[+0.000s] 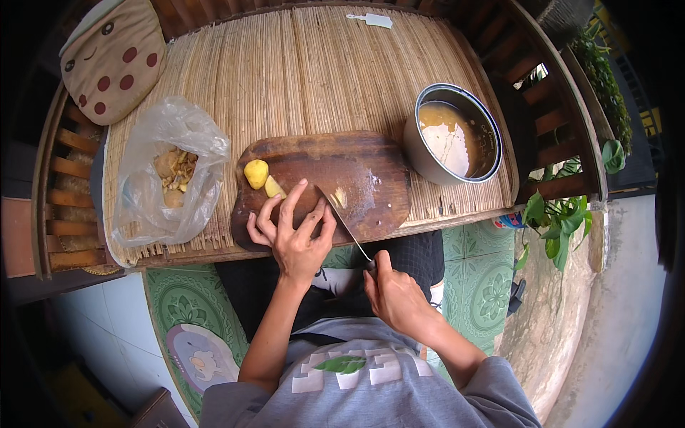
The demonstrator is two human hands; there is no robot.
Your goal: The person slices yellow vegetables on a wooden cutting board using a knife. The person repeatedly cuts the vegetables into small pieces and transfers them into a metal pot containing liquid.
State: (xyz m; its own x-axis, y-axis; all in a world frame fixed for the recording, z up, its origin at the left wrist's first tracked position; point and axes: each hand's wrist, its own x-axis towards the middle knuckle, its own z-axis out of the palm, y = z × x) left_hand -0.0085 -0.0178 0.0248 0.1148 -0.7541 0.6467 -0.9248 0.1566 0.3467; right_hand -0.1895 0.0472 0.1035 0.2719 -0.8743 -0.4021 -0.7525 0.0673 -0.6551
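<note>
A wooden cutting board (299, 155) lies before me at the front edge of a slatted mat. My right hand (398, 297) grips a kitchen knife (345, 222) by its handle, the blade slanting across the board. Close to the blade, my left hand (302, 246) rests over the board with its outer fingers spread. Its thumb and index finger are near each other; whether they pinch a piece is hidden. Left of them sit a peeled potato (256, 174) and a cut potato piece (274, 187). Thin pale slices (339, 197) lie right of the blade, beside a wet patch.
A metal pot (415, 142) holding cloudy liquid stands right of the board. To the left is a clear plastic bag (134, 176) with brownish potatoes and peelings. A white cleaver-shaped item (377, 20) lies far back. A cushion (120, 59) leans at the left; wooden railings (551, 120) border the mat.
</note>
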